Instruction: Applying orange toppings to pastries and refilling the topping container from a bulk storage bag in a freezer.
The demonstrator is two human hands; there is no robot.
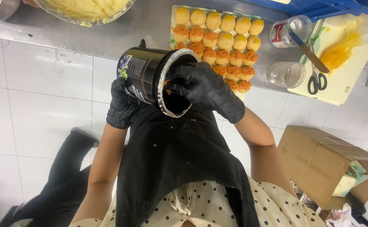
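A black round can [150, 75] with a silver rim is tilted toward me, held from below by my left hand [123, 103] in a black glove. My right hand [205, 88], also gloved in black, reaches its fingers into the can's open mouth. Orange shreds cling to the rim; what the fingers hold inside is hidden. Just beyond, a tray [174, 10] on the steel counter carries several yellow round pastries [219, 40], many topped with orange shreds.
On the counter stand two clear jars [286, 75], one with a knife across it, plus scissors [317, 82] and a yellow piping bag [339, 52] on a pale board. A big bowl of yellow dough [85, 9] sits far left. A cardboard box [322, 162] rests on the tiled floor.
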